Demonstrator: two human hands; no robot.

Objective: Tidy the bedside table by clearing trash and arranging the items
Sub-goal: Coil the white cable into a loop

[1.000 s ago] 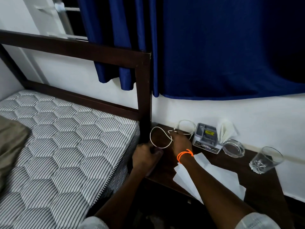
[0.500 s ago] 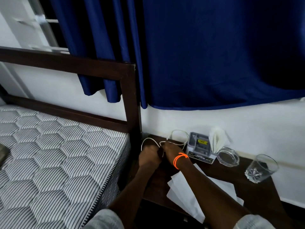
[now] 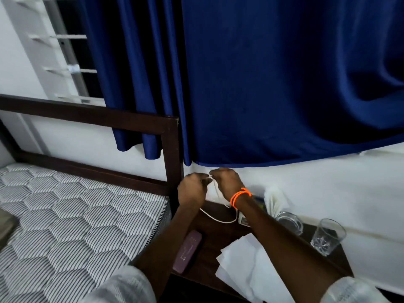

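Both hands are raised above the back left of the dark wooden bedside table [image 3: 220,239]. My left hand [image 3: 191,190] and my right hand [image 3: 227,182], which wears an orange wristband, pinch a white cable [image 3: 218,219] between them. The cable hangs down in a loop that reaches the tabletop. White paper sheets [image 3: 242,267] lie at the table's front, partly under my right forearm. A purple case [image 3: 187,251] lies on the table's left side.
A small box [image 3: 246,221], a folded white tissue [image 3: 274,202], a glass ashtray [image 3: 289,221] and a drinking glass [image 3: 328,236] stand along the table's back and right. The bed's mattress [image 3: 72,226] and dark headboard post [image 3: 172,156] border the left. A blue curtain [image 3: 262,84] hangs above.
Both hands have lifted off the table toward the wall, pulling the white cable up with them. The purple case has come into view below my left arm.
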